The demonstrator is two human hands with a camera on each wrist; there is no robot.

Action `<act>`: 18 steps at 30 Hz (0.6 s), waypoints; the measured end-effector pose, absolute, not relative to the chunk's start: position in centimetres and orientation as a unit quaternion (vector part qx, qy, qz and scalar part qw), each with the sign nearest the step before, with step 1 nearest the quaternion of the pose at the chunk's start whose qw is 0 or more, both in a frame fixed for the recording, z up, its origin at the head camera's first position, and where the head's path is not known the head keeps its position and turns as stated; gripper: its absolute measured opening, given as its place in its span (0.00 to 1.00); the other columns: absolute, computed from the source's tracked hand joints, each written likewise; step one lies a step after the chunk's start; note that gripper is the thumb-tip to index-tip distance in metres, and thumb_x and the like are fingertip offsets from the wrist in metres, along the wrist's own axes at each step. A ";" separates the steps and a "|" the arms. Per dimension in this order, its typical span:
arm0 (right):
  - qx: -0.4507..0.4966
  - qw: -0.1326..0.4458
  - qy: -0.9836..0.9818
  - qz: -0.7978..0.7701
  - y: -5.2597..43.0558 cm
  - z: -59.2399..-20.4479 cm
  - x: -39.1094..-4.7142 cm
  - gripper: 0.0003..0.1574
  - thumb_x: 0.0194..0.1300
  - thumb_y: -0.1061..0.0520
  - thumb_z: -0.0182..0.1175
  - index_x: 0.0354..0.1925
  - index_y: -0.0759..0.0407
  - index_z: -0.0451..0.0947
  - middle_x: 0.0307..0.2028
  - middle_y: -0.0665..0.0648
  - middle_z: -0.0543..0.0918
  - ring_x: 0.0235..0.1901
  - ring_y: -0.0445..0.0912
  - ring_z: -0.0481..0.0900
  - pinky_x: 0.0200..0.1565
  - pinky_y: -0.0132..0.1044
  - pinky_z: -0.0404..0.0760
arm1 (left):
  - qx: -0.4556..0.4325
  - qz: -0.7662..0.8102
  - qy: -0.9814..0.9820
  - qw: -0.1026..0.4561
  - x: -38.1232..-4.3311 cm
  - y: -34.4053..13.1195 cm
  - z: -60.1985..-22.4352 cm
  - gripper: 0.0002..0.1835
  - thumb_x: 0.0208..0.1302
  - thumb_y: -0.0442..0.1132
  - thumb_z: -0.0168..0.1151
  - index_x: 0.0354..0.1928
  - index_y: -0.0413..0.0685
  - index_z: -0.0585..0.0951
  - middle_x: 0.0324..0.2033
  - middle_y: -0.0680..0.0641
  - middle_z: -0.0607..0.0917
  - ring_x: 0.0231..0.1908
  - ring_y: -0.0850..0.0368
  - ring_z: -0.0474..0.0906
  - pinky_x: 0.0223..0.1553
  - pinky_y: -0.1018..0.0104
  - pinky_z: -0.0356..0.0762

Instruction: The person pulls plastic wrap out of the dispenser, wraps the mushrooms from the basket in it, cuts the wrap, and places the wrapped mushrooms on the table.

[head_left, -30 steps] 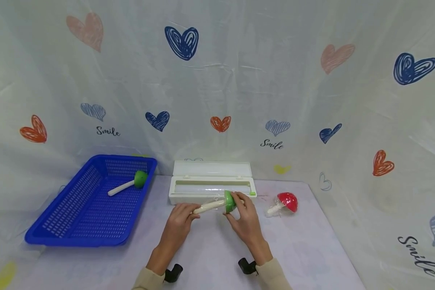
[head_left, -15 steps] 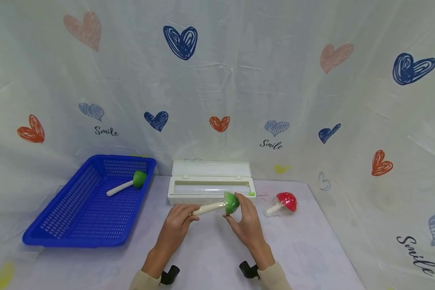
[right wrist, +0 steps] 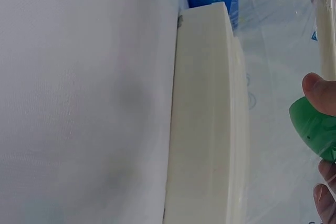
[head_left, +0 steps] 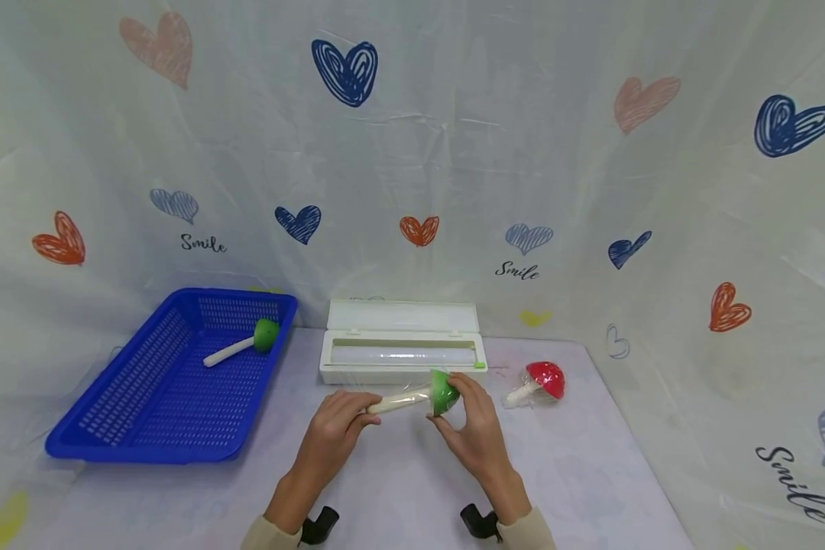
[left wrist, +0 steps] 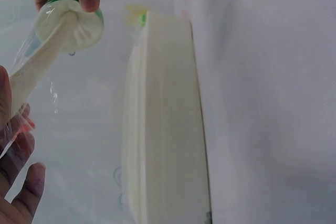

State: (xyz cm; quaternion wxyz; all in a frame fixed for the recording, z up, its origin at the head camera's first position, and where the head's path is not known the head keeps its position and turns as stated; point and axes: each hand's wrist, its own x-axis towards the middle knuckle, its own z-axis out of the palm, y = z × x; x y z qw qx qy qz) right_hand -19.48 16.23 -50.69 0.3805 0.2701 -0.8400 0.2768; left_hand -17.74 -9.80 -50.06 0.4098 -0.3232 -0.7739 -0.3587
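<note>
On the head camera I see a green mushroom (head_left: pixel 444 393) above the desk (head_left: pixel 412 489), its stem (head_left: pixel 400 399) pinched by the left hand (head_left: pixel 332 430), its cap (head_left: pixel 445 394) gripped by the right hand (head_left: pixel 479 437). An open white box (head_left: pixel 371 376) stands just behind; a red mushroom (head_left: pixel 546 379) lies to the right. My left wrist view shows clear film (left wrist: pixel 32 67) around the stem; my right, the thumb (right wrist: pixel 321 95) against the cap.
</note>
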 end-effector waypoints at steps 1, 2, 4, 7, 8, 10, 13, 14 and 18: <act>0.270 0.375 -0.841 0.281 16.3 -50.7 -19.4 0.49 0.38 0.61 0.87 0.58 0.68 0.76 0.58 0.65 0.81 0.59 0.56 0.80 0.69 0.29 0.69 | -0.324 -0.357 -0.771 0.416 -17.7 -9.7 -50.0 0.15 0.66 0.46 0.66 0.47 0.43 0.87 0.38 0.51 0.90 0.36 0.58 0.82 0.40 0.68 0.75; 0.271 0.372 -0.841 0.284 16.4 -50.7 -19.3 0.49 0.39 0.61 0.87 0.58 0.68 0.76 0.58 0.65 0.81 0.59 0.56 0.80 0.69 0.29 0.68 | -0.325 -0.356 -0.769 0.421 -17.7 -9.7 -50.0 0.15 0.66 0.46 0.66 0.46 0.43 0.87 0.38 0.51 0.90 0.35 0.58 0.82 0.40 0.68 0.74; 0.273 0.366 -0.841 0.290 16.5 -50.7 -19.2 0.48 0.39 0.60 0.87 0.58 0.68 0.76 0.58 0.66 0.81 0.59 0.57 0.80 0.70 0.26 0.66 | -0.326 -0.354 -0.767 0.425 -17.7 -9.7 -49.9 0.14 0.65 0.45 0.68 0.46 0.44 0.87 0.37 0.51 0.90 0.34 0.59 0.81 0.39 0.68 0.73; 0.277 0.359 -0.841 0.296 16.7 -50.7 -19.1 0.49 0.39 0.59 0.87 0.59 0.67 0.76 0.58 0.65 0.81 0.58 0.57 0.79 0.70 0.24 0.64 | -0.324 -0.358 -0.774 0.409 -17.4 -9.7 -49.9 0.14 0.59 0.40 0.73 0.46 0.44 0.87 0.37 0.51 0.90 0.34 0.59 0.81 0.39 0.71 0.74; 0.279 0.359 -0.841 0.295 16.7 -50.7 -19.0 0.49 0.38 0.59 0.87 0.59 0.67 0.76 0.58 0.65 0.81 0.58 0.56 0.79 0.70 0.24 0.64 | -0.323 -0.361 -0.778 0.401 -17.3 -9.8 -49.9 0.15 0.57 0.38 0.74 0.46 0.44 0.87 0.37 0.51 0.90 0.35 0.59 0.81 0.39 0.72 0.75; 0.282 0.360 -0.841 0.289 16.9 -50.7 -19.0 0.49 0.37 0.58 0.88 0.58 0.66 0.77 0.57 0.64 0.81 0.57 0.56 0.80 0.69 0.25 0.66 | -0.319 -0.363 -0.786 0.384 -17.0 -9.9 -50.0 0.16 0.55 0.36 0.75 0.46 0.44 0.87 0.38 0.51 0.89 0.36 0.59 0.82 0.38 0.74 0.78; 0.289 0.360 -0.839 0.288 17.3 -50.8 -18.9 0.50 0.35 0.57 0.88 0.57 0.65 0.78 0.55 0.63 0.82 0.56 0.54 0.79 0.67 0.26 0.68 | -0.312 -0.365 -0.798 0.365 -16.6 -10.0 -50.1 0.15 0.57 0.38 0.75 0.47 0.45 0.87 0.39 0.50 0.89 0.37 0.59 0.83 0.37 0.76 0.79; 0.292 0.358 -0.839 0.288 17.4 -50.8 -18.9 0.50 0.34 0.57 0.89 0.57 0.64 0.78 0.55 0.62 0.82 0.56 0.54 0.79 0.67 0.26 0.68 | -0.311 -0.364 -0.799 0.364 -16.5 -10.0 -50.1 0.15 0.59 0.40 0.73 0.47 0.45 0.87 0.39 0.50 0.89 0.37 0.59 0.84 0.37 0.76 0.80; 0.299 0.349 -0.840 0.290 17.7 -50.9 -18.7 0.50 0.34 0.55 0.89 0.56 0.63 0.78 0.55 0.60 0.81 0.56 0.53 0.78 0.67 0.24 0.65 | -0.311 -0.370 -0.798 0.361 -16.2 -10.1 -50.2 0.14 0.64 0.45 0.68 0.47 0.45 0.87 0.39 0.49 0.89 0.36 0.60 0.83 0.37 0.76 0.80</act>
